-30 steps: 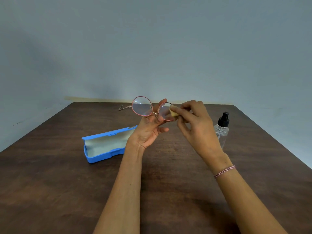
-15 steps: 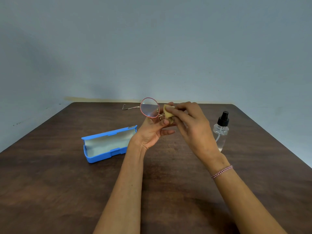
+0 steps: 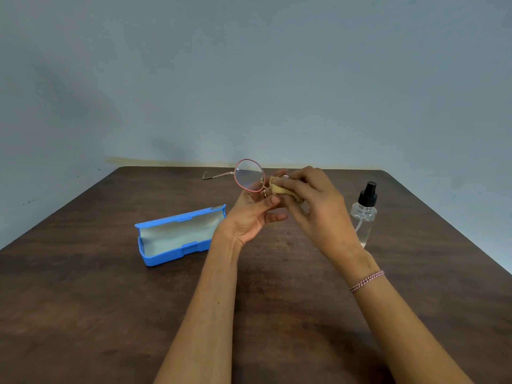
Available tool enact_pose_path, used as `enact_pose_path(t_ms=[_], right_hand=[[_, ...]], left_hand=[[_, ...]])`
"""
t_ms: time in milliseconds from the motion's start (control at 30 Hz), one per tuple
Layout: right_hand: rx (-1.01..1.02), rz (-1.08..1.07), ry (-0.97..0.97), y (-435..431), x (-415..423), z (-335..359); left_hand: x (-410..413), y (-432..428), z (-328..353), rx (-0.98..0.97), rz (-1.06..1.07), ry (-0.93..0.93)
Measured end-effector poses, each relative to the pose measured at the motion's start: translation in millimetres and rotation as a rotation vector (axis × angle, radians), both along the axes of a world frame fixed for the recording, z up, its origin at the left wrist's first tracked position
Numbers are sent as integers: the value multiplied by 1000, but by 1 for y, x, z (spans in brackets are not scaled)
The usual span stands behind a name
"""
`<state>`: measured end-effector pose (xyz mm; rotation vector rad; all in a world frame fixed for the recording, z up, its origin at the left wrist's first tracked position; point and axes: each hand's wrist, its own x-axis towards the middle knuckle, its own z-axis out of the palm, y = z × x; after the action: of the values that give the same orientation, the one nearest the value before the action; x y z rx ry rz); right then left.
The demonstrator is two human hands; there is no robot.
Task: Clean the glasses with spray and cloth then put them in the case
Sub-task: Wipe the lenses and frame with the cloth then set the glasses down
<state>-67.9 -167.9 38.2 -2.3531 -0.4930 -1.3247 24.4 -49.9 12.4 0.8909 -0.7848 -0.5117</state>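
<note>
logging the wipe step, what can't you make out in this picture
Head view: the second lens of the glasses is hidden behind the cloth and the right hand.
Head view: smears on the visible lens are too small to judge.
Head view: the liquid level in the spray bottle cannot be read through the clear plastic.

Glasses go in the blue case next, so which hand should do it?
Probably the left. The left hand holds the glasses and is nearer the open case; the right hand pinches the cloth.
</note>
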Motion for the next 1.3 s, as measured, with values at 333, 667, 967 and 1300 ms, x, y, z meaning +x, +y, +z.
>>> enact_pose_path(t_ms=[333,667,967,1300], right_hand=[[25,-78,-31,-8,2,0],[9,-109,-49,-10,2,1],[-119,5,40,-8,-3,4],[-12,-96,5,-10,0,2]], left_hand=[[-3,1,2,-6,-30,-6],[-2,2,2,-24,-29,-21],[3,6,0,-52,-3,23],[0,2,0,-35,-6,-5]])
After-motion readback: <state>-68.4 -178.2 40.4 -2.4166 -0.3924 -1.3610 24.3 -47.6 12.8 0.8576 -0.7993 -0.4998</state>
